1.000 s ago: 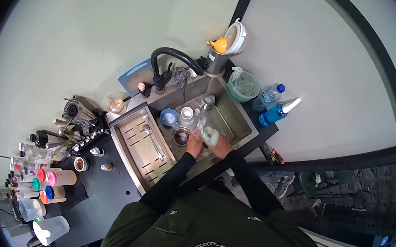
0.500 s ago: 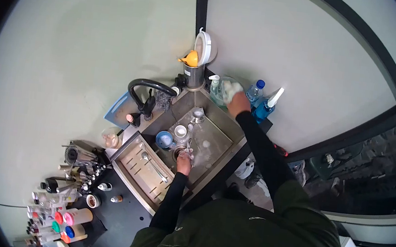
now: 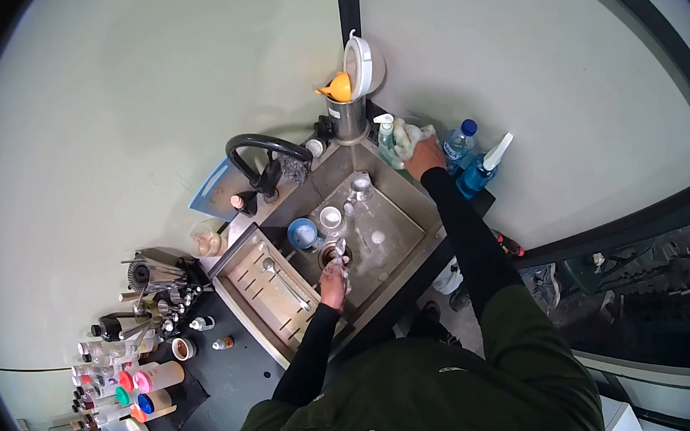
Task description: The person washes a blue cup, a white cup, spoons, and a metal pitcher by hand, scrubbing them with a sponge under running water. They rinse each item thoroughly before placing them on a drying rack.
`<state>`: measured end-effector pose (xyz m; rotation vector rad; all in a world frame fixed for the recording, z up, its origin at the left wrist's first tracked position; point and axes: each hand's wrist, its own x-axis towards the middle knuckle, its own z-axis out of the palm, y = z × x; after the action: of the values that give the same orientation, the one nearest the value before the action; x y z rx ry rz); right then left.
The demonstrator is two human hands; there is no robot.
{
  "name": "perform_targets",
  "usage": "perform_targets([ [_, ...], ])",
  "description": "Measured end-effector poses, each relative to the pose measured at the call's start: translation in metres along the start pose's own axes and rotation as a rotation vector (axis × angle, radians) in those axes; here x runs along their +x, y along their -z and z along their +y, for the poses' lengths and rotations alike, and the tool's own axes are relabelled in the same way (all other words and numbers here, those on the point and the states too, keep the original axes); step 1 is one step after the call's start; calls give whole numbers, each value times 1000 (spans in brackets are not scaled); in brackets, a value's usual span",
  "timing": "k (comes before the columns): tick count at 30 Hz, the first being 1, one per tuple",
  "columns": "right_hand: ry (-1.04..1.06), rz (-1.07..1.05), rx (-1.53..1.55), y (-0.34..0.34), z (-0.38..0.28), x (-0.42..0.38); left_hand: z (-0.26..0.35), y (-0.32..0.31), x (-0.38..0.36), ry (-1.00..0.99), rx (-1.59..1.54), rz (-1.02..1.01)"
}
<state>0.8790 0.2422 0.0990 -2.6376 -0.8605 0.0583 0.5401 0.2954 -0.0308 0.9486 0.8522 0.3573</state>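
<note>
My right hand [image 3: 426,157] is closed around a whitish, foamy sponge or cloth [image 3: 410,138] at the sink's far right corner. Beside that bundle stands a clear pump bottle [image 3: 386,135]; a bowl behind the bundle is mostly covered. Low in the steel sink [image 3: 409,253], my left hand [image 3: 334,285] has its fingers closed on a slim, shiny metal utensil [image 3: 340,249], whose kind I cannot make out. Near it are a blue cup [image 3: 303,234] and a small white-rimmed cup [image 3: 330,217]. A small metal cup [image 3: 360,185] lies farther back, with foam around it.
A black faucet [image 3: 268,147] arches over the sink's left side. A slotted tray [image 3: 268,296] holds a long spoon [image 3: 286,284]. A water bottle [image 3: 461,141] and a blue spray bottle [image 3: 479,171] stand at right. Several bottles and bar tools crowd the counter [image 3: 237,382] at left.
The view has shifted, so the scene sits farther right and higher. My right hand has brought the foamy bundle down against the bowl, covering more of it. My left hand stays low in the sink.
</note>
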Motion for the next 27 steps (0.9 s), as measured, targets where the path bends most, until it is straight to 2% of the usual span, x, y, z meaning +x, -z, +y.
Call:
perform_targets([
  [4,-19,27,-71,-6,-7,-3,9,-2,1,28,-32,-15],
  [6,-14,-66,-149,0,-14,-6,10,-2,5,18,-40,-12],
  [10,-49,-96,-102,7,-21,-1,17,-5,11,48,-31,-58],
  [14,66,49,-204,-25,0,5,23,-10,13,6,-40,2],
  [17,34,-16,-225,-20,-11,-9,15,-3,16,33,-97,-25],
  [19,-19,106,-74,-19,-30,-18,11,3,16,-20,-46,-58],
  [21,118,122,265,-17,-64,-29,17,3,10,-15,-89,-53],
  [23,371,66,334,-44,-95,-30,19,5,4,-6,-120,-53],
  [24,403,-20,433,-51,-116,-32,19,7,3,-11,-111,-50],
  [25,466,-26,296,-78,-131,-25,19,8,2,-16,-103,-47],
  [26,566,81,312,-95,-149,-21,21,8,-1,-16,-93,-45],
  [27,521,-157,184,-51,-178,-31,24,7,-7,-5,-123,-43],
])
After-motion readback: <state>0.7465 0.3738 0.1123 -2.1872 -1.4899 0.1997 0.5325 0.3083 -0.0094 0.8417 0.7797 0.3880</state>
